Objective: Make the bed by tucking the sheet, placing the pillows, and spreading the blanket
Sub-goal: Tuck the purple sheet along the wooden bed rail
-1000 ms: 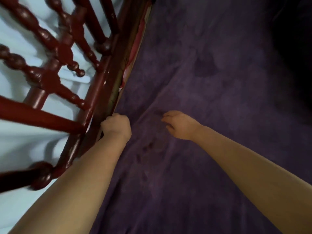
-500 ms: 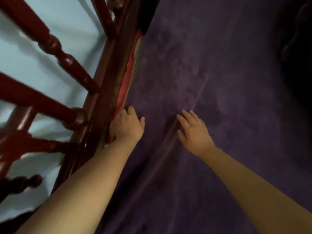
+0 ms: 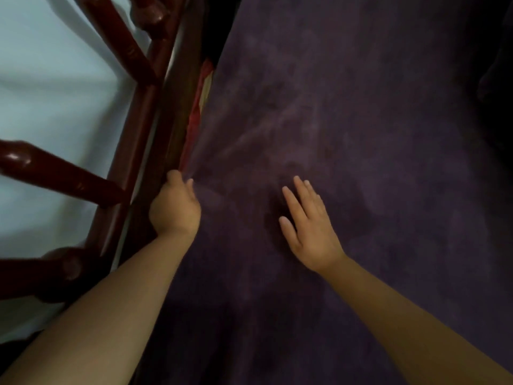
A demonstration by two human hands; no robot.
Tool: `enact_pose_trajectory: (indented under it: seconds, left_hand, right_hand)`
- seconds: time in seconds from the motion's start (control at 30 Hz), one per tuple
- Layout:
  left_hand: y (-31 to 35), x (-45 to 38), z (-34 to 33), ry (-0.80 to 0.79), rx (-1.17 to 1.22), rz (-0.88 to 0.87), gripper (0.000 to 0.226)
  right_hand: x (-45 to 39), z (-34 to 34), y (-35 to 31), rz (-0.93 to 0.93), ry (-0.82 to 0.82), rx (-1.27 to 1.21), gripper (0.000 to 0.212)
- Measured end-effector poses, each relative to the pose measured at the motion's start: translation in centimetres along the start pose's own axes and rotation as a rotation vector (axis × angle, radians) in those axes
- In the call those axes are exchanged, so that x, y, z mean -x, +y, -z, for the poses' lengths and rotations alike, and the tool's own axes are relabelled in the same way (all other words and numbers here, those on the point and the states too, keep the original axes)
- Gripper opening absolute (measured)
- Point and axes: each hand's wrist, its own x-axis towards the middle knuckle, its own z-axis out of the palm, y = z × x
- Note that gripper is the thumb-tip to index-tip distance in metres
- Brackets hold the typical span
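Observation:
A dark purple sheet [image 3: 347, 134] covers the mattress and fills most of the view. My left hand [image 3: 175, 208] is at the sheet's left edge, its fingers pushed down into the gap beside the red wooden bed frame [image 3: 155, 112], closed around the sheet's edge. My right hand [image 3: 308, 229] lies flat on the sheet a little to the right, fingers spread, holding nothing. A strip of red and yellow mattress edge [image 3: 201, 98] shows along the gap above my left hand. No pillows or blanket are visible.
The frame's turned wooden spindles [image 3: 55, 173] stand at the left against a pale blue wall [image 3: 55, 93]. A dark shape [image 3: 497, 79] sits at the far right edge of the bed.
My view and both hands have shifted forward along the bed's edge. My right hand went from curled to flat and spread. My left hand has gone deeper into the gap by the frame.

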Motion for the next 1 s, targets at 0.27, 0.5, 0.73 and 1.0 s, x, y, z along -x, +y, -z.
enact_pose_trajectory:
  seconds: [0.27,0.5,0.73,1.0]
  left_hand:
    - [-0.5,-1.1,-0.8,-0.097,-0.475,-0.205,0.027]
    - [3.3,-5.2,0.0,-0.191,-0.247,-0.11,0.038]
    - [8.3,-12.1,-0.5,-0.181,0.263,0.091,0.055]
    - [10.2,-16.3,-0.8,0.125,0.323,-0.071,0.04]
  right_hand:
    - [-1.1,-0.2,-0.2,0.036,-0.179,0.315,0.054]
    - [-6.6,1.7,1.3,0.088,0.007,0.261,0.047]
    - [-13.3,1.4,2.0,-0.012,-0.095,0.176,0.058]
    - [-13.2,0.1,2.4,-0.001,-0.023,0.132,0.079]
